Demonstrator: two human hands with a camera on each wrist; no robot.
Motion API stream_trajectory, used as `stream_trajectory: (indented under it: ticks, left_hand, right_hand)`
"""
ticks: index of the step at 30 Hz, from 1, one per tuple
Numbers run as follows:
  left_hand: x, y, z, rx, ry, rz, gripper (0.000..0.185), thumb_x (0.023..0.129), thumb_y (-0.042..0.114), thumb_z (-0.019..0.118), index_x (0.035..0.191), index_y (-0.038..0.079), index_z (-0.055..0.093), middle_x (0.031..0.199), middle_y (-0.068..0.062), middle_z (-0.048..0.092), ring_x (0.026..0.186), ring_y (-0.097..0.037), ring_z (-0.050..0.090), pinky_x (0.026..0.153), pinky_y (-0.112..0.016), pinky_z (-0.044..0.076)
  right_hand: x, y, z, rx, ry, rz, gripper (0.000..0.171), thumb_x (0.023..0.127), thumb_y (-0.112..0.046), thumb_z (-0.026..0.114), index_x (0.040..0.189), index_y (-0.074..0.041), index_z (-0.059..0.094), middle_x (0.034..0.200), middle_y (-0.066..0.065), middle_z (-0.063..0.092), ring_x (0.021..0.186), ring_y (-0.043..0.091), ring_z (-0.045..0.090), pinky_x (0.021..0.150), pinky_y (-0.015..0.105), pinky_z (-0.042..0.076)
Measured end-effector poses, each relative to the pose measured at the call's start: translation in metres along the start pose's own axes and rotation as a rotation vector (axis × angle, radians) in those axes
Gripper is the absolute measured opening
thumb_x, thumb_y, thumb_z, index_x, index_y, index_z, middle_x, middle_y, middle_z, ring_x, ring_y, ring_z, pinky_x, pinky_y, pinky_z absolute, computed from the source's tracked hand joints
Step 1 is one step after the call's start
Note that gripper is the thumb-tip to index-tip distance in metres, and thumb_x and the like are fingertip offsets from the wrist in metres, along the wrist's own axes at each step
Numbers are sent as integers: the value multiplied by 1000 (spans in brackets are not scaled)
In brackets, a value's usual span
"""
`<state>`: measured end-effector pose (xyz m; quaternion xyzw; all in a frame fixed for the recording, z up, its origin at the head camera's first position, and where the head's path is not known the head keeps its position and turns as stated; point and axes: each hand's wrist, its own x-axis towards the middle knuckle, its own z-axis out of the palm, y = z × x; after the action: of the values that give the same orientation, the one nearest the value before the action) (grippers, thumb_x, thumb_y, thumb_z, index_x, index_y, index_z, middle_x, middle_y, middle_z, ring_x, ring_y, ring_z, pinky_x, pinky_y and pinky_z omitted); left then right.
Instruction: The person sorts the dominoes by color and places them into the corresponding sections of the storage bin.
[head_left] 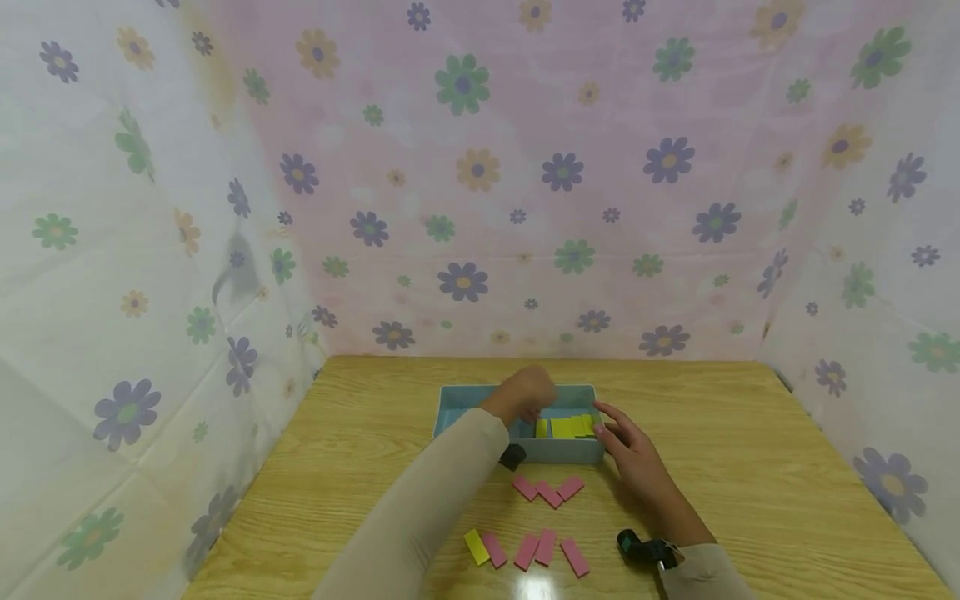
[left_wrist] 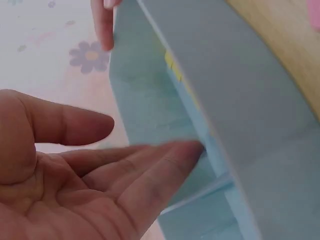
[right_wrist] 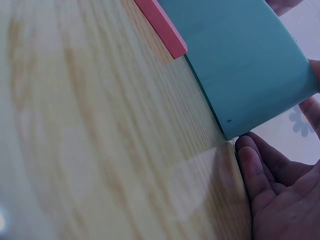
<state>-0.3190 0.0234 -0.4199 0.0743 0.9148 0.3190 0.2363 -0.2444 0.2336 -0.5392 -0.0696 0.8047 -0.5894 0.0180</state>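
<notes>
Just tray (head_left: 558, 451) between both hands' fingers (head_left: 606, 429).

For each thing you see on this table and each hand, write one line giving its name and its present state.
blue tray: open-topped, on the table, holding yellow blocks.
yellow blocks: lying flat inside the tray.
pink blocks: loose on the table before the tray.
lone yellow block: on the table, beside pink ones.
left hand: over the tray, fingers relaxed, empty.
right hand: open, fingertips at the tray's corner.

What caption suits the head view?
Left hand reaches into a blue tray of yellow tiles; right hand steadies its corner.
</notes>
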Motion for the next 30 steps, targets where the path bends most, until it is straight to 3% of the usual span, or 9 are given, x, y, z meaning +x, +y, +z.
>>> stream_trajectory:
  ticks: [3, 5, 7, 10, 17, 21, 24, 28, 30]
  left_hand:
    - [1, 1, 5, -24, -16, 3, 28, 102, 12, 49, 74, 11, 52, 80, -2, 51, 69, -20, 47, 63, -37, 48]
    - [1, 1, 9, -31, -20, 2, 18, 102, 13, 50, 95, 7, 66, 101, -4, 62, 85, -25, 59, 73, -42, 57]
    - [2, 0, 13, -26, -23, -12, 28, 101, 15, 51, 121, 9, 69, 129, -4, 64, 106, -29, 64, 83, -47, 59]
    - [3, -2, 17, -12, -45, -26, 39, 102, 17, 49, 137, 10, 65, 147, -6, 58, 110, -32, 66, 85, -48, 60]
    - [4, -7, 20, -56, -62, -33, 38, 102, 19, 47, 133, 10, 65, 138, -7, 60, 94, -34, 68, 77, -47, 60]
    - [4, -9, 20, -80, -62, -34, 41, 101, 18, 48, 139, 11, 63, 133, -8, 61, 84, -29, 60, 72, -43, 51]
    - [2, -9, 20, -74, -63, -27, 28, 100, 16, 47, 120, 9, 66, 119, -9, 60, 74, -26, 49, 67, -42, 43]
    - [-2, -8, 21, -80, -52, -29, 16, 98, 14, 48, 107, 10, 60, 107, -7, 56, 72, -26, 48, 65, -41, 42]
    - [-4, -6, 21, -99, -39, -40, 26, 97, 13, 49, 118, 11, 63, 114, -6, 59, 78, -29, 55, 67, -42, 45]
  right_hand:
    - [0, 0, 0, -7, 5, -7, 56, 108, -47, 51, 160, -32, 38, 156, 23, 48, 142, 40, 49, 114, 60, 44]
    - [0, 0, 0, -12, 10, -7, 56, 107, -48, 52, 160, -33, 39, 155, 23, 49, 142, 40, 50, 114, 60, 44]
    - [1, 0, 1, -13, 11, -11, 55, 107, -48, 52, 159, -33, 40, 155, 23, 49, 141, 40, 50, 113, 60, 44]
    - [1, 1, 1, -14, 12, -25, 55, 108, -46, 52, 159, -31, 41, 154, 24, 49, 140, 41, 51, 113, 61, 44]
    - [1, 3, 1, -28, 16, -37, 54, 108, -45, 52, 159, -31, 41, 153, 24, 51, 139, 41, 52, 111, 61, 46]
    - [1, 5, 1, -28, 16, -38, 54, 108, -46, 52, 159, -31, 41, 153, 24, 50, 139, 41, 52, 111, 61, 46]
    - [1, 5, 1, -27, 15, -42, 54, 108, -46, 52, 159, -31, 41, 152, 24, 51, 139, 41, 52, 111, 60, 46]
    - [0, 4, 1, -27, 13, -46, 55, 108, -45, 52, 159, -29, 41, 152, 25, 51, 138, 41, 52, 111, 61, 46]
    - [1, 4, 1, -24, 12, -45, 55, 108, -45, 52, 159, -29, 41, 153, 25, 50, 139, 41, 52, 111, 61, 46]
